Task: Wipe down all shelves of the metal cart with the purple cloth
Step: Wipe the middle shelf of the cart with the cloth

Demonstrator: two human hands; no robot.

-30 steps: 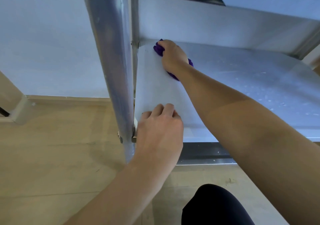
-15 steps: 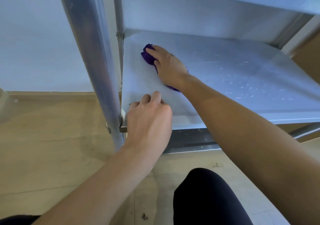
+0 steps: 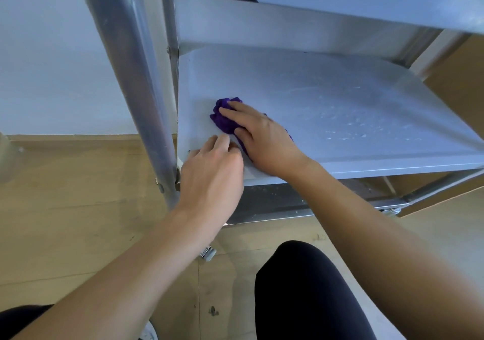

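A metal cart shelf (image 3: 340, 109) fills the upper right of the head view, with water droplets on its right half. A crumpled purple cloth (image 3: 222, 117) lies on the shelf's near-left part. My right hand (image 3: 262, 140) presses flat on top of the cloth, covering most of it. My left hand (image 3: 212, 174) rests on the shelf's front-left corner with its fingers curled over the edge, touching my right hand's thumb side. Another shelf (image 3: 340, 4) hangs close overhead.
A thick metal upright post (image 3: 136, 78) stands just left of the shelf. A lower shelf edge (image 3: 288, 208) and a caster (image 3: 208, 253) show below. Wooden floor (image 3: 78, 208) lies underneath; a white wall behind. My black-clad knee (image 3: 309, 287) is at the bottom.
My right hand has dragged the purple cloth from the shelf's far-left corner toward the front edge, close to my left hand. My left hand stayed on the front-left corner.
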